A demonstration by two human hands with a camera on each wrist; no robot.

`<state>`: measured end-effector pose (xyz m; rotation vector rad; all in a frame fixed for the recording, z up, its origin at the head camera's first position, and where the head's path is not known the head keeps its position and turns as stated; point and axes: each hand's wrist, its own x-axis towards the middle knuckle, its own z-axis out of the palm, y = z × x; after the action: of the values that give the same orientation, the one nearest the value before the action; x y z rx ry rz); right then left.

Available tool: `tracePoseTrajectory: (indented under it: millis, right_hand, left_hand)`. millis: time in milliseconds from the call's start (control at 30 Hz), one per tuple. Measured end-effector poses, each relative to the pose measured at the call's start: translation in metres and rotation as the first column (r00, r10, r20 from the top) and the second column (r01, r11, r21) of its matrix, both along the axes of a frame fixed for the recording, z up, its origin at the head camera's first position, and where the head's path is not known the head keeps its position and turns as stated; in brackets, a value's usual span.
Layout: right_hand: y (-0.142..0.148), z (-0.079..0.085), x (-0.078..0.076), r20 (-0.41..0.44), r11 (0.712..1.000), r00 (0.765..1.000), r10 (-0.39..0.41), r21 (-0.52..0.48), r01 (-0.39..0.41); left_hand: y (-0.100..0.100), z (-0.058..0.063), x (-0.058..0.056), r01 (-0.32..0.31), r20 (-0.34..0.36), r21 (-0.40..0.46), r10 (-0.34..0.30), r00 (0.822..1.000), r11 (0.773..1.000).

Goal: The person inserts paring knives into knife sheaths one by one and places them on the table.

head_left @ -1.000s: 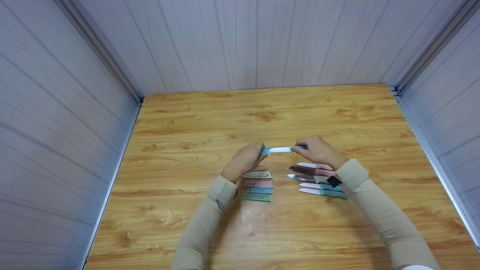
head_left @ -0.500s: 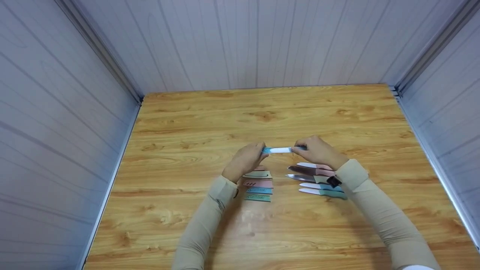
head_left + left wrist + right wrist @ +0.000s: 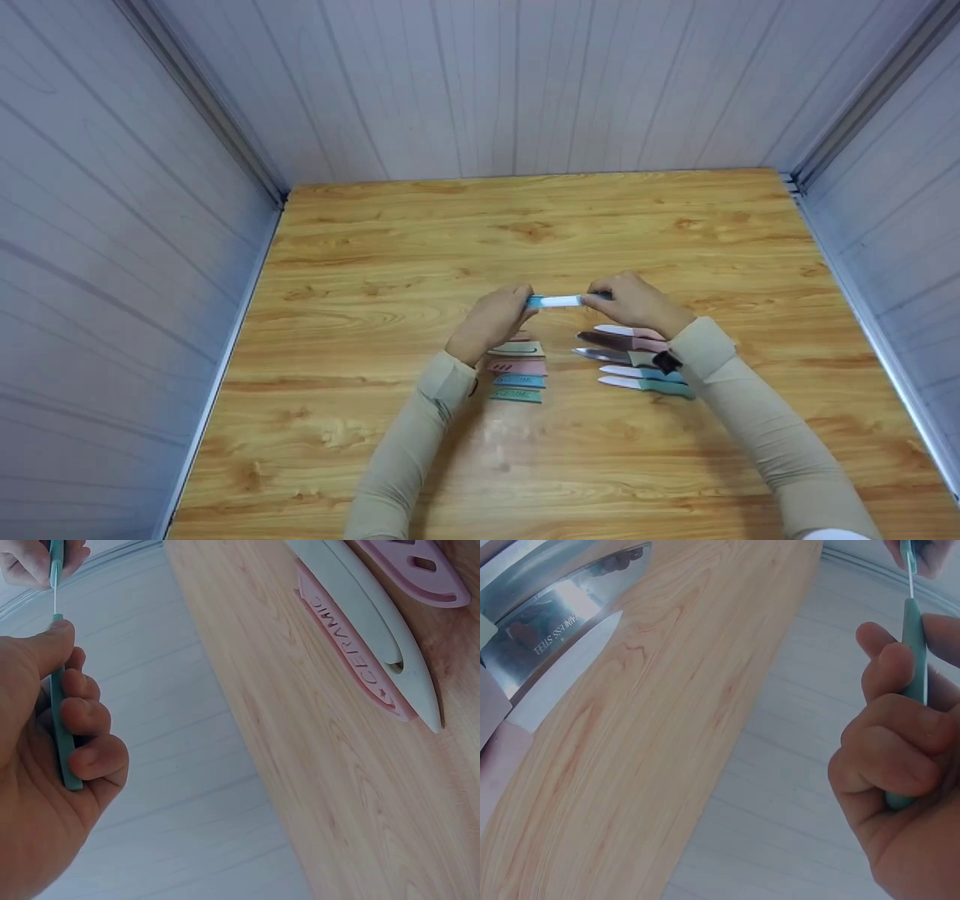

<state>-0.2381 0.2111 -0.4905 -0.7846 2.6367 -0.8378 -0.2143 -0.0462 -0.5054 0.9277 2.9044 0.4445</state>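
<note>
Over the table, my left hand (image 3: 491, 319) grips a blue-green blade sheath (image 3: 61, 720), fingers curled along its length. A white knife blade (image 3: 561, 301) runs out of the sheath's mouth, its tip hidden inside. The blue-green handle (image 3: 913, 652) of this knife is in my right hand (image 3: 634, 304), with fingers curled round it and the thumb against its side. Sheath and knife lie in one line, level, between the two hands. Below the left hand are more sheaths in a column, among them a pink sheath (image 3: 517, 367) and a green sheath (image 3: 516, 395).
Several knives lie in a column under my right forearm, including a green-handled knife (image 3: 664, 388) and a broad steel-bladed knife (image 3: 562, 607); their blades point left. A white sheath (image 3: 367, 607) overlaps a pink one. Pale panel walls (image 3: 480, 90) enclose the wooden table (image 3: 420, 247).
My left hand has shifted slightly to the right with the sheath, and a little less of the white blade shows. The right hand has hardly moved.
</note>
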Motion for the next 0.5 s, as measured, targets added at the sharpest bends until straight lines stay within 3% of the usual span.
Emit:
tracePoseTrajectory:
  millis: [500]
  right_hand:
    - [0.0006, -0.0041, 0.0004, -0.013, 0.999, 0.999, 0.034, -0.014, -0.034]
  left_hand:
    - [0.0034, -0.0003, 0.0005, 0.015, 0.009, 0.003, -0.015, 1.0, 1.0]
